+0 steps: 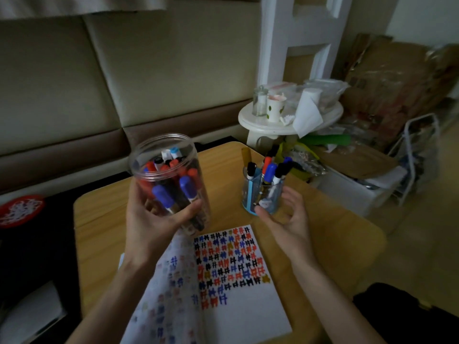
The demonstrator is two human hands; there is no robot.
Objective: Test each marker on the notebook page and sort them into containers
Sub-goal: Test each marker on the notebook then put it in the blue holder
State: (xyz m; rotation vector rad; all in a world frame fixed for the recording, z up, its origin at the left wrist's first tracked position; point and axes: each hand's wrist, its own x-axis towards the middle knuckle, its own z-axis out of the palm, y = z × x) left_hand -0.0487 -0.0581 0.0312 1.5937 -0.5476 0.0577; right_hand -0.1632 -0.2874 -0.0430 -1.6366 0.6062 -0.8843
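My left hand (151, 219) grips a clear plastic jar (162, 155) from below and lifts it above the table, tilted toward me. Several red, blue and black markers (171, 189) fill it. My right hand (285, 219) hovers palm-up with loosely curved fingers, next to a small clear pen holder (263, 194) with a blue base that stands on the table; it holds nothing. Several more markers (270, 170) stand upright in that holder. An open notebook (236, 306) lies below, its right page covered with red, blue and black test marks.
The small wooden table (99, 232) has rounded corners. A beige sofa (99, 83) runs behind it. To the right stand a white round stool (260, 125) with cups and tissue, cardboard boxes (385, 90) and floor clutter. A dark garment (24, 244) lies at left.
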